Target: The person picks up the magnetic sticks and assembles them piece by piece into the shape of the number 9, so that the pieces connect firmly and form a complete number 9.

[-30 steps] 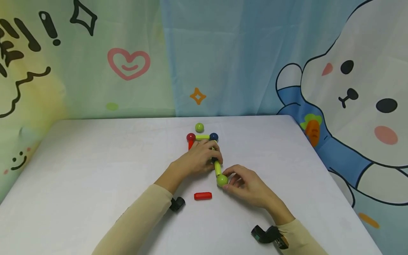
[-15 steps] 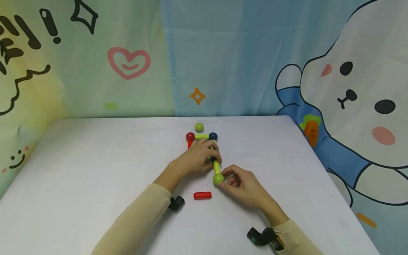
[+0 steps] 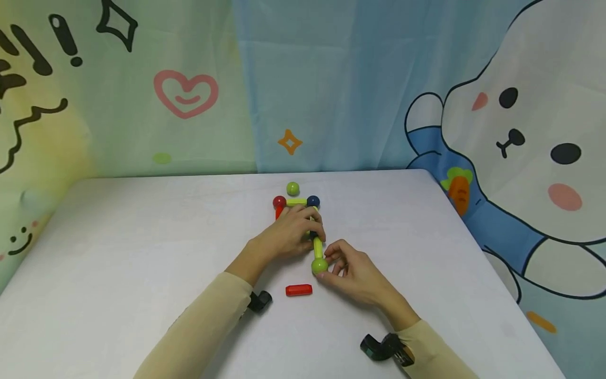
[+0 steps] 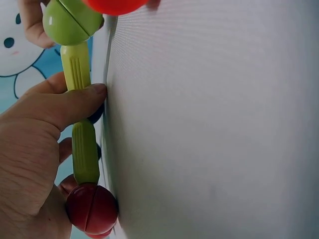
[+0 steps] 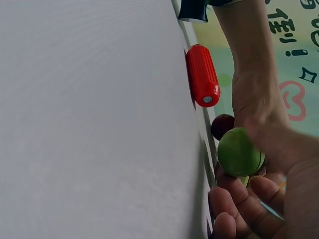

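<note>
In the head view, my left hand [image 3: 291, 231] grips a frame of rods and balls. The left wrist view shows its thumb lying over the joint between two yellow-green rods [image 4: 76, 62], by a dark blue ball mostly hidden. A green ball [image 3: 319, 266] caps the near rod. My right hand [image 3: 355, 271] pinches that ball between thumb and fingers, close over the table. At the frame's far side, a yellow rod [image 3: 296, 201] joins a red ball [image 3: 279, 202] to a dark blue ball [image 3: 313, 201]. A red rod [image 3: 278, 212] runs under the left hand. Another red ball [image 4: 92, 209] shows below in the left wrist view.
A loose red rod [image 3: 299, 290] lies on the white table [image 3: 142, 252], nearer me than the frame. A loose green ball [image 3: 293, 188] sits beyond the frame. Behind the table's far edge hangs a printed curtain [image 3: 331, 95].
The right hand has swung the green ball and its rod leftward, more in line with the frame's side. The left hand keeps its grip; the head view shifts slightly.
</note>
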Tool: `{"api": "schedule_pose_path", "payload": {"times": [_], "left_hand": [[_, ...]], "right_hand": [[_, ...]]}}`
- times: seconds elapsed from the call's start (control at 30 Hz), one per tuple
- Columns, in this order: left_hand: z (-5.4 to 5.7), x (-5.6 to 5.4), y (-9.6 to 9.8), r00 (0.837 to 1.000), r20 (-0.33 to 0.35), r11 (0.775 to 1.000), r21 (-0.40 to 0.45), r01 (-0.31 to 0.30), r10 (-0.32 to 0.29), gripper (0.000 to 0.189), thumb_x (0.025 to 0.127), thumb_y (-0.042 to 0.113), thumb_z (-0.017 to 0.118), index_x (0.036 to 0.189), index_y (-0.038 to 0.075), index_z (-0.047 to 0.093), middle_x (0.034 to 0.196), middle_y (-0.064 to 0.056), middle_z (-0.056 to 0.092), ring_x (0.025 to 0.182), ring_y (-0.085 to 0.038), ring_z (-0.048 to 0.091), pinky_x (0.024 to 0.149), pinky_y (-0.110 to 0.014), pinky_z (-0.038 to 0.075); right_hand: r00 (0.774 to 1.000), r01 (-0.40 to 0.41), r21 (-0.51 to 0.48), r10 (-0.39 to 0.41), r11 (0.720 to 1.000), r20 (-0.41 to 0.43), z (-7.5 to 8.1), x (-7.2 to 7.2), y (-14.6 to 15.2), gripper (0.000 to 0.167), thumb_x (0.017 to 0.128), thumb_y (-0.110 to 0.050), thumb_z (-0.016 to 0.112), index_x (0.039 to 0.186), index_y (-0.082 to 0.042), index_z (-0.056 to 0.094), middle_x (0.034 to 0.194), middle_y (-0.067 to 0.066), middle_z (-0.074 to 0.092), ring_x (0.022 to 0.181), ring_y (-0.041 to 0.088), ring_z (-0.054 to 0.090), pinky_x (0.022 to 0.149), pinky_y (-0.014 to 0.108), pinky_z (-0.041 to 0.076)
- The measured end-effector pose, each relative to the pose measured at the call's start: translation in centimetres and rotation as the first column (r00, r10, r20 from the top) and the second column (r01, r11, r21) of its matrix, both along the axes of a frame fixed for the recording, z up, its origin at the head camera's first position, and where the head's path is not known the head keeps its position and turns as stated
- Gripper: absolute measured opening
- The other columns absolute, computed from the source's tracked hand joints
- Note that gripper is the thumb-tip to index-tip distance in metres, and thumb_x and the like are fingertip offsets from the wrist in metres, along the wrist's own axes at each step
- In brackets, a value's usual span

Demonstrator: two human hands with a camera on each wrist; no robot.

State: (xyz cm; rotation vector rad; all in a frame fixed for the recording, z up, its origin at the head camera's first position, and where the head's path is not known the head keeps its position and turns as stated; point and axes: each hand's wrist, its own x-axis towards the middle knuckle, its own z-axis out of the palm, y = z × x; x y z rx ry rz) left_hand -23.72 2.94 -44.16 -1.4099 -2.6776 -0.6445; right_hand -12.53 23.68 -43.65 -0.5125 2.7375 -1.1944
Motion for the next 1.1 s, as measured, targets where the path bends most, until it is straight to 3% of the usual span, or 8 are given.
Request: {"api": "schedule_pose_path", "payload": {"times": [0.37,0.53,0.7,0.93,1.1], "left_hand": [[0.5,0.1,-0.3,1.000,0.013,0.999,-0.038,-0.008,0.009,0.023,0.090,0.022,0.079,0.110,0.032,0.077,0.124,0.006,0.062,0.125,-0.021,0.051,0.099,-0.043,0.040],[1.0,-0.3,-1.0,0.998,0.045,0.999,0.006,-0.048,0.048,0.032,0.088,0.023,0.073,0.120,0.029,0.073,0.135,0.002,0.058,0.129,-0.023,0.050,0.098,-0.045,0.041],[1.4,-1.1,-1.8,0.989,0.103,0.988,0.105,-0.116,0.106,0.040,0.086,0.023,0.066,0.126,0.024,0.071,0.141,-0.001,0.055,0.131,-0.024,0.047,0.098,-0.047,0.039],[2.0,-3.0,-2.8,0.978,0.152,0.967,0.189,-0.172,0.144,0.039,0.091,0.022,0.059,0.129,0.020,0.068,0.137,-0.002,0.056,0.128,-0.027,0.046,0.096,-0.050,0.037],[2.3,-4.5,-3.8,0.950,0.222,0.934,0.233,-0.272,0.221,0.035,0.099,0.022,0.056,0.133,0.021,0.064,0.138,-0.005,0.057,0.126,-0.030,0.045,0.098,-0.052,0.035]], "right_hand": [[0.999,-0.022,0.042,0.021,0.999,0.035,-0.1,-0.3,0.1,0.031,0.091,-0.027,0.079,0.114,-0.016,0.061,0.092,-0.006,0.065,0.076,0.010,0.060,0.066,0.024,0.049],[0.998,-0.037,0.036,0.035,0.999,0.049,-0.1,-0.5,0.4,0.031,0.091,-0.027,0.079,0.113,-0.016,0.060,0.092,-0.005,0.064,0.075,0.011,0.058,0.066,0.024,0.049],[0.995,-0.055,0.013,0.054,0.998,0.081,-0.2,-0.7,0.8,0.031,0.092,-0.027,0.078,0.115,-0.015,0.060,0.093,-0.004,0.064,0.075,0.011,0.057,0.065,0.024,0.048],[0.992,-0.048,0.022,0.046,0.999,0.119,-0.4,-0.8,1.2,0.033,0.093,-0.033,0.078,0.116,-0.018,0.060,0.092,-0.005,0.063,0.075,0.012,0.056,0.066,0.023,0.047],[0.990,-0.055,0.000,0.054,0.998,0.133,-0.5,-1.0,1.2,0.034,0.093,-0.034,0.077,0.117,-0.018,0.060,0.090,-0.003,0.062,0.076,0.013,0.055,0.067,0.022,0.046]]}}
